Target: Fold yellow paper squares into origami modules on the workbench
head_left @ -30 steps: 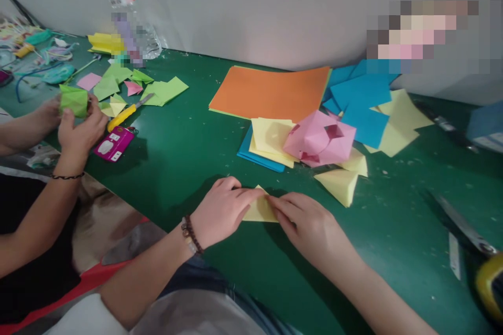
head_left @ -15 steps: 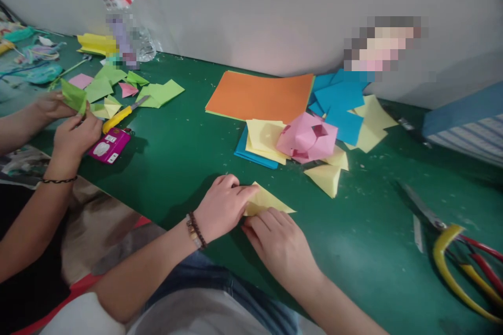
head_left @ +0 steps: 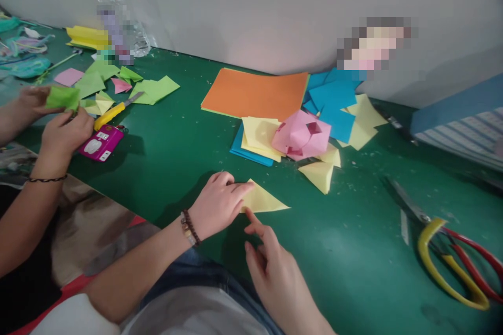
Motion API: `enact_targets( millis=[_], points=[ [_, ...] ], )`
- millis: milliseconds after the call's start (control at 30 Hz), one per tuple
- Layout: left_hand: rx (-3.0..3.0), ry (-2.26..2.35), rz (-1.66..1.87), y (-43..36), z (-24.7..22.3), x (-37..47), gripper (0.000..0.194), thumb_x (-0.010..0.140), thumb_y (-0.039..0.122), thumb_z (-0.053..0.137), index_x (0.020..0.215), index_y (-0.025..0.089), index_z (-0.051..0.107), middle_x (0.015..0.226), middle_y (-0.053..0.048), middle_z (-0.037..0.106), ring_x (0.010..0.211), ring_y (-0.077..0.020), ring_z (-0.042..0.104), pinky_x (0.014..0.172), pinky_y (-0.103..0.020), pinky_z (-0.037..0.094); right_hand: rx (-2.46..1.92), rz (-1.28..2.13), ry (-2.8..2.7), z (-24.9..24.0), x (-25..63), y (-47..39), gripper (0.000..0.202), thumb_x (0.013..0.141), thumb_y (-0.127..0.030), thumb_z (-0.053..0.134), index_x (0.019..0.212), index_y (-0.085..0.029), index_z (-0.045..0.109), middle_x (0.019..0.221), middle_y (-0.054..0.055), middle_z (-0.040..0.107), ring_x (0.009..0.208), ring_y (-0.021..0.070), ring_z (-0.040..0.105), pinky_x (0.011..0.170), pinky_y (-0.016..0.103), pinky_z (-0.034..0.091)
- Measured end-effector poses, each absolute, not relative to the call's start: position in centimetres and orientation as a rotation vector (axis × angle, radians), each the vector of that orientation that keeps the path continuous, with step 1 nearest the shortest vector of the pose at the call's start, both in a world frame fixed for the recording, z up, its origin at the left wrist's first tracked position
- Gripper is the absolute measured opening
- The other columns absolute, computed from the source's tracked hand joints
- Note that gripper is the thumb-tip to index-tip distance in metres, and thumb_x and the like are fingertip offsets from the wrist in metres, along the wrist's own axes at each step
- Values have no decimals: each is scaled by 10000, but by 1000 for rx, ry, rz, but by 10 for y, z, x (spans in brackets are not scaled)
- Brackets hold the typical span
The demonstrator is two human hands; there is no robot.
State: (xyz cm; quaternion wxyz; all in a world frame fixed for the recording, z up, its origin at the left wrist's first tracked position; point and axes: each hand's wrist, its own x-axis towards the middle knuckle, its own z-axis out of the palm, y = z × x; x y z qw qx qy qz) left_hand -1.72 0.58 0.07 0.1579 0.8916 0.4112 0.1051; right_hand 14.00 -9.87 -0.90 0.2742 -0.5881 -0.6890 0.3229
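A yellow sheet of paper (head_left: pixel 263 200), folded into a triangle, lies on the green tabletop in front of me. My left hand (head_left: pixel 220 200) grips its left side, index finger and thumb on the paper, the other fingers curled. Just below, my right hand (head_left: pixel 271 259) has its index finger stretched to the paper's lower edge, the thumb apart and nothing held. Past the triangle sit folded yellow pieces (head_left: pixel 317 175) and a pink paper ball (head_left: pixel 302 136) with openings in its sides.
Yellow squares (head_left: pixel 259 136), an orange sheet (head_left: pixel 255 91) and blue papers (head_left: pixel 334 99) lie farther back. Scissors (head_left: pixel 428 225) rest at right, points toward the wall. At left, a co-worker's hands (head_left: pixel 65 133) hold green paper near a yellow utility knife (head_left: pixel 112 114) and a magenta box (head_left: pixel 102 143).
My right hand has drawn back and down from the triangle, its fingers spreading, which uncovers more of the paper. My left hand stays on it. The whole view has shifted slightly.
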Motion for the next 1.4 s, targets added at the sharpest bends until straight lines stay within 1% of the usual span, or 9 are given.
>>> enact_targets(
  millis=[167, 400, 533, 600, 733, 1067, 1200, 1267, 1400],
  points=[
    [2558, 1174, 311, 6, 0, -17, 391, 912, 155, 471, 1299, 195, 519, 903, -57, 665, 953, -228, 497, 902, -408, 417, -1705, 861, -1736, -1, 154, -94, 102, 904, -280, 437, 997, -240, 447, 1251, 124, 648, 342, 62, 481, 358, 219, 422],
    [2572, 1154, 347, 8, 0, -18, 413, 910, 147, 471, 1318, 196, 515, 909, -55, 660, 959, -229, 487, 909, -407, 418, -2007, 611, -1572, -1, 198, -99, 144, 904, -383, 468, 930, -242, 484, 1226, 110, 667, 314, 58, 439, 339, 225, 417],
    [2602, 1110, 297, 10, 5, -19, 389, 933, 128, 425, 1306, 186, 517, 932, -56, 670, 945, -226, 484, 885, -399, 409, -1989, 141, -1797, 5, 199, -82, 221, 919, -409, 467, 913, -212, 566, 1024, 90, 690, 437, 82, 518, 378, 212, 382],
    [2624, 1087, 245, 12, 8, -21, 412, 920, 79, 402, 1299, 188, 520, 935, -61, 669, 938, -223, 489, 856, -383, 407, -1932, -100, -1973, 6, 188, -68, 234, 942, -361, 435, 856, -198, 577, 816, 50, 634, 486, 102, 523, 375, 211, 303],
    [2654, 1035, 105, 19, 14, -25, 491, 880, 34, 416, 1336, 202, 487, 893, -64, 652, 919, -221, 502, 782, -350, 395, -1828, -296, -2262, -1, 161, -48, 228, 933, -217, 424, 727, -191, 516, 659, 3, 526, 461, 103, 473, 397, 242, 214],
    [2663, 930, 3, 33, 15, -31, 477, 886, 58, 461, 1335, 213, 501, 899, -55, 652, 926, -207, 508, 789, -327, 363, -1687, -246, -2394, -12, 92, -52, 215, 900, -99, 433, 719, -191, 504, 588, -4, 519, 431, 111, 493, 424, 264, 248],
    [2638, 928, 23, 33, 12, -31, 455, 901, 85, 463, 1336, 210, 505, 890, -53, 645, 924, -205, 505, 791, -329, 368, -1570, 42, -2346, -3, 103, -52, 200, 923, -195, 472, 736, -197, 544, 629, 0, 577, 466, 111, 538, 431, 249, 316],
    [2627, 946, 50, 33, 11, -30, 437, 903, 106, 474, 1323, 215, 520, 904, -59, 639, 943, -207, 507, 798, -331, 377, -1499, 231, -2260, 4, 130, -49, 136, 929, -268, 489, 883, -199, 596, 778, 21, 651, 592, 115, 607, 512, 228, 408],
    [2506, 966, 209, 33, 9, -27, 373, 929, 192, 503, 1297, 233, 542, 957, -56, 638, 1019, -204, 516, 857, -340, 403, -1749, 161, -2026, 8, 194, -38, 308, 878, -464, 543, 1026, -207, 625, 815, 47, 662, 610, 155, 596, 498, 263, 438]
  ],
)
